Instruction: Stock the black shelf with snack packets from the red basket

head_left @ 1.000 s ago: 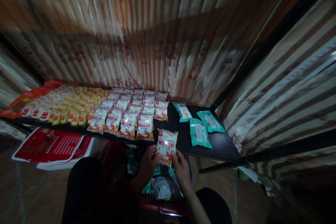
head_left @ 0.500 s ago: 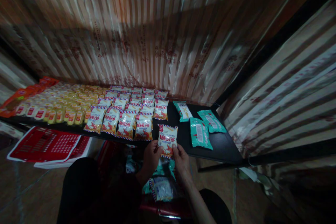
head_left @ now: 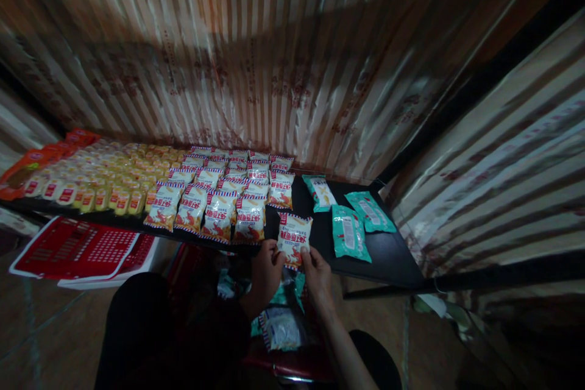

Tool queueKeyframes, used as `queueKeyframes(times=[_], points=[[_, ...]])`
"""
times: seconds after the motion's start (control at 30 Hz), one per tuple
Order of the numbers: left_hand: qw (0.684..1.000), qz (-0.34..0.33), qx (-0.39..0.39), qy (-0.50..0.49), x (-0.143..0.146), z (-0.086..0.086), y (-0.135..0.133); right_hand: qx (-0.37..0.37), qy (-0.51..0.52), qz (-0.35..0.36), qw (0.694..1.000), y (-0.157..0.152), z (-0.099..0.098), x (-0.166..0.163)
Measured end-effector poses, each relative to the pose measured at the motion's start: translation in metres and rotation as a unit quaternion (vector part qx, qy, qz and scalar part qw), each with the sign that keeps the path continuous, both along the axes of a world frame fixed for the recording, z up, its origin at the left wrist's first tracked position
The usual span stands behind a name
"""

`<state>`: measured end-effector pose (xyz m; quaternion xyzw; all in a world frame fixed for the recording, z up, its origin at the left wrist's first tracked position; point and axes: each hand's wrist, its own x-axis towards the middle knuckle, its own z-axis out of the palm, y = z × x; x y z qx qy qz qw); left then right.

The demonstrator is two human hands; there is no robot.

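A white and orange snack bag (head_left: 295, 236) with a striped top edge is at the front edge of the black table. My right hand (head_left: 319, 275) pinches its lower right side, thumb on the front. On the lower left side, the curled fingers of my left hand (head_left: 265, 271) grip the same bag. To its left, matching snack bags (head_left: 219, 215) stand in slanted rows. Right of it lie three green packets (head_left: 349, 234). Below my hands, more packets (head_left: 282, 328) sit in a dark red container, partly hidden by my arms.
Small yellow packaged snacks (head_left: 123, 177) and orange packs (head_left: 39, 164) fill the left of the table (head_left: 393, 259). Under it is a red basket (head_left: 75, 250). A striped curtain (head_left: 256, 61) hangs behind, and dark frame bars (head_left: 461, 103) run along the right.
The held snack bag has shifted slightly right and up, and both hands have moved with it. My left fingers are a little more curled. The other bags stay in place.
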<state>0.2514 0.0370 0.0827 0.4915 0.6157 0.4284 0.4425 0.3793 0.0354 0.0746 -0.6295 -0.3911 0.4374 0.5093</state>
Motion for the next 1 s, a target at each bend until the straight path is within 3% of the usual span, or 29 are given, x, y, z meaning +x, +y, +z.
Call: queueKeyframes(times=[0.27,0.57,1.0], points=[[0.998,0.006,0.057,0.020,0.001,-0.003,-0.002,0.007,-0.017,-0.009,1.000,0.013,-0.001,0.001],[0.986,-0.049,0.101,0.127,0.000,-0.012,-0.001,0.052,-0.117,-0.035,0.991,0.038,-0.018,0.007],[0.975,-0.081,0.113,0.174,0.007,-0.015,0.014,0.049,-0.136,-0.039,0.989,0.066,-0.013,0.003]])
